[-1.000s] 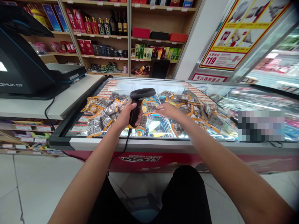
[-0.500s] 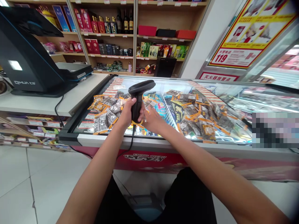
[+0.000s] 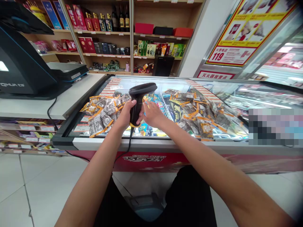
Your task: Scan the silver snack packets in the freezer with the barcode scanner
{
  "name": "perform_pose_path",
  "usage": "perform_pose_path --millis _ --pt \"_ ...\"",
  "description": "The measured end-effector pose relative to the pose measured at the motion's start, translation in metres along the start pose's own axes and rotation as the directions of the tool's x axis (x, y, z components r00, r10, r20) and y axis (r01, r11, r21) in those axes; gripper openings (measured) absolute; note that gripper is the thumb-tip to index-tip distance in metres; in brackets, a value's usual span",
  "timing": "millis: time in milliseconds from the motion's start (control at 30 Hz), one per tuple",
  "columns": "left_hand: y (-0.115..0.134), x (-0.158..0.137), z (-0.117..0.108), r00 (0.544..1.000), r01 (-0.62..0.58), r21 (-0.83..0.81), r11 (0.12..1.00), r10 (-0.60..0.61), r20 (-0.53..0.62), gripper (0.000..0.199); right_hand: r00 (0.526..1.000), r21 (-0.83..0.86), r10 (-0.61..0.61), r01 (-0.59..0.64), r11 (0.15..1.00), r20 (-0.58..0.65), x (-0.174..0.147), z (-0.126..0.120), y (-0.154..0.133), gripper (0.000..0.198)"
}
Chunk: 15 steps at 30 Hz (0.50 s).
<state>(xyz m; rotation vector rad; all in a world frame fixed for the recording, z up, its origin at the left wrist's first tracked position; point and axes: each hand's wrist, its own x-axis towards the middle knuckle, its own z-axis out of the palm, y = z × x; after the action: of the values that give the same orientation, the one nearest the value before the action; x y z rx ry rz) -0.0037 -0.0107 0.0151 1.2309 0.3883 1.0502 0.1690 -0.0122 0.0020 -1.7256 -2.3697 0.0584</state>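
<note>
A black handheld barcode scanner [image 3: 143, 89] with a yellow edge stands upright over the front of a glass-topped freezer. My left hand [image 3: 127, 114] is wrapped round its handle, thumb on the near side and fingertips showing at the right. Close against that side is my right hand [image 3: 152, 114], its fingers partly stretched toward the handle; whether they touch the scanner or my left fingertips I cannot tell. A black cable [image 3: 129, 143] hangs from the handle's base. Packets with orange edges [image 3: 100, 121] lie on the glass to the left, and more packets [image 3: 201, 121] to the right.
At left, a black checkout machine [image 3: 26, 63] stands on a white counter [image 3: 78, 91]. The freezer's front rim [image 3: 151, 143] runs across before my knees. Behind are shelves [image 3: 104, 32] of bottles and boxes. A fire-safety poster [image 3: 243, 37] hangs at the upper right.
My right hand has moved slightly up and closer to the scanner's handle. The left hand keeps its hold. The whole view has shifted, so the surroundings sit a little farther left.
</note>
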Motion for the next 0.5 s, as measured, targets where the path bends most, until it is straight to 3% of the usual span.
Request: perform_pose_path --millis 33,100,300,400,500 --pt "0.0 -0.001 0.0 1.0 -0.008 0.002 1.0 0.008 0.019 0.049 0.998 -0.057 0.063 -0.061 0.996 0.022 -0.012 -0.009 0.013 0.072" --pt "-0.001 -0.001 0.001 0.998 -0.026 0.008 1.0 0.025 0.059 0.051 0.995 -0.12 0.08 -0.073 0.99 0.057 -0.042 -0.031 0.042 0.064" --pt "-0.001 -0.003 0.005 0.989 -0.008 0.055 0.998 0.0 0.146 0.052 0.944 -0.053 0.103 -0.09 0.994 0.312 -0.114 -0.083 0.129 0.061" --pt "0.0 -0.004 0.007 0.985 -0.002 0.085 0.996 -0.013 0.172 0.049 0.932 -0.044 0.051 -0.038 0.998 0.358 -0.117 -0.084 0.143 0.062" --pt "0.001 -0.003 0.008 0.986 0.014 0.091 0.996 -0.029 0.162 0.05 0.959 -0.063 0.036 -0.019 0.998 0.281 -0.101 -0.077 0.134 0.047"
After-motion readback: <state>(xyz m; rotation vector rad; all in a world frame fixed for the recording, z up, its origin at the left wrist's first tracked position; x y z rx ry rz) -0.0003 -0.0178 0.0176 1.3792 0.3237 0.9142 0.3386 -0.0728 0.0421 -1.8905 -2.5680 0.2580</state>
